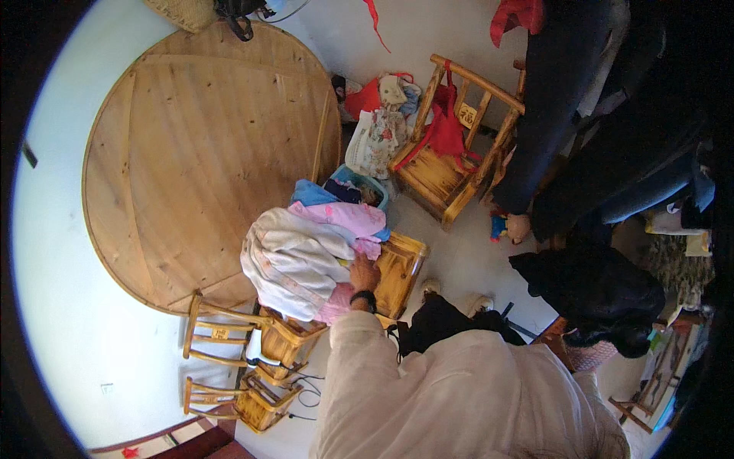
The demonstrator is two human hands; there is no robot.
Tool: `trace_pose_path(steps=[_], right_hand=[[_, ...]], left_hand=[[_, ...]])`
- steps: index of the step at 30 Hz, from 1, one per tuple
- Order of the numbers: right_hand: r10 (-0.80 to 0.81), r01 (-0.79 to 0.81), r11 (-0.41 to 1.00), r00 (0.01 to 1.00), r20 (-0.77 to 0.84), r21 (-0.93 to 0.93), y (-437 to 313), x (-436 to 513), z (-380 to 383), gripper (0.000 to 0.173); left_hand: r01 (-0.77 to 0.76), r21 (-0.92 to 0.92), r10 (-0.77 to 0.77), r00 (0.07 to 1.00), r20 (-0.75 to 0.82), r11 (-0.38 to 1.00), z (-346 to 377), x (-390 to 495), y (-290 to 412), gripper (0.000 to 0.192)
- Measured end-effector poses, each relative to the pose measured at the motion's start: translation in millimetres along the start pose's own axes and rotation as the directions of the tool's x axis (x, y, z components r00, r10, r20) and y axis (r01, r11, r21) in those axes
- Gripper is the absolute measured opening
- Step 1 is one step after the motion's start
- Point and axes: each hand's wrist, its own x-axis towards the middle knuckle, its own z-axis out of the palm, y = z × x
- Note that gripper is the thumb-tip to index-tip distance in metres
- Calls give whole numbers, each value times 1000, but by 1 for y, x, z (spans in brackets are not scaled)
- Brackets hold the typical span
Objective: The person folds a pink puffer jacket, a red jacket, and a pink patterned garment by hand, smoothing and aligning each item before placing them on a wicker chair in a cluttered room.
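My left hand [364,273] reaches from a light sleeve with a dark band at the wrist. It rests against the edge of a clothes pile, its fingertips partly hidden by cloth. Largest in the pile is a cream-white garment [298,246], lying crumpled. Pink printed cloth [344,217] lies above it, and more pink fabric [337,304] shows below near my wrist. Under the pile and my hand is a wooden seat [401,267]. Just beyond stands a blue plastic basket [375,192] with dark and blue clothes. My right hand is out of view.
A large round wooden tabletop [218,166] leans at the wall. A wooden chair [441,172] carries a red strapped cloth [447,123]. Floral fabric [378,140] lies beside it. A hair dryer [256,349] sits on another chair, its cord trailing. A doll [509,226] lies on the floor.
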Motion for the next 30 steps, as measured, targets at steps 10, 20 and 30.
trace_pose_path(steps=[10,20,30], right_hand=[[65,-71,989,997,46,130,-35,-60,68,41],[-8,-46,971,974,226,235,-103,-72,133,36],[-71,-56,945,927,369,323,-139,-62,163,32]], left_hand=[[-143,592,139,989,51,793,-117,147,-46,52],[-320,704,264,945,192,634,-133,114,-76,32],[-324,518,363,931,28,792,-151,94,-91,39]])
